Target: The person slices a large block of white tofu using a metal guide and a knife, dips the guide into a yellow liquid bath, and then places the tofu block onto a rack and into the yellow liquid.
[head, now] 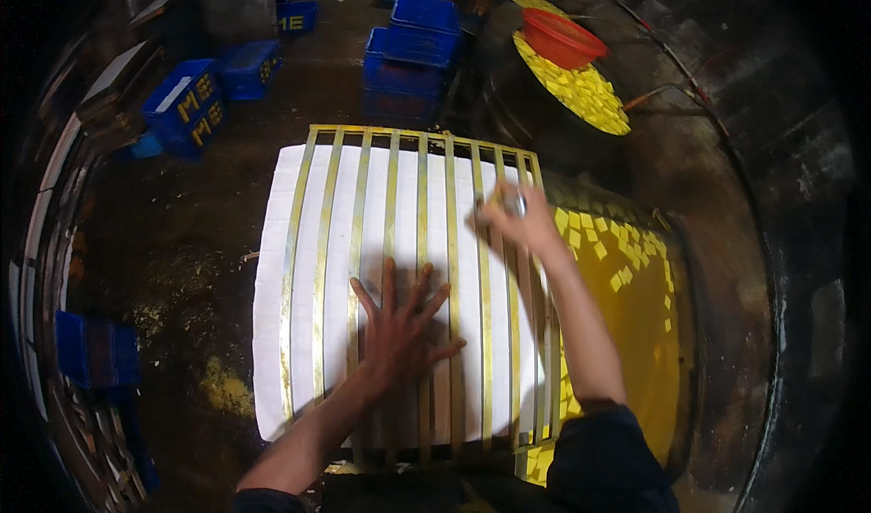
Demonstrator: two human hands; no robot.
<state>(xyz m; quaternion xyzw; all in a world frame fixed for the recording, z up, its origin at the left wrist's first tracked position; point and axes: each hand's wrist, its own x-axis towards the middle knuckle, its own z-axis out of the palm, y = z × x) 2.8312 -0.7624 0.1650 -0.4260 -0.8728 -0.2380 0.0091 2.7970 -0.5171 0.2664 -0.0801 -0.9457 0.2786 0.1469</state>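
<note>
A broad white slab, tofu by its look, lies before me under a yellow-stained slatted frame. The frame's long bars run from near my body to the far edge, and white strips show between them. Fingers spread, my left hand presses flat on the middle bars and holds nothing. My right hand is curled over the right-hand bars around a small tool with a shiny metal part. Motion blur and the fingers hide the tool's shape, and I cannot tell whether it touches the slab.
Right of the slab is a vat of yellow liquid with floating yellow squares. Beyond stands a round vessel heaped with yellow pieces, a red plastic basket on it. Blue crates stand ahead and at left.
</note>
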